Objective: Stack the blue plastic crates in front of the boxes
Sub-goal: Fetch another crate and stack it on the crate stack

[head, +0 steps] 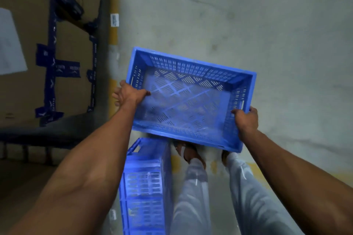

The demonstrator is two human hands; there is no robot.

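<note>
I see both hands clamped on one blue crate, held up off the floor, opening facing me, tilted a bit. Left hand grips the left short wall, thumb hooked over the rim inside, fingers outside. Right hand grips the right short wall near the handle slot, thumb inside too. Crate is empty, slotted walls & lattice bottom. Cardboard boxes w/ blue tape sit on a pallet to the left. Second blue crate stands on its side on the floor below, beside my legs.
</note>
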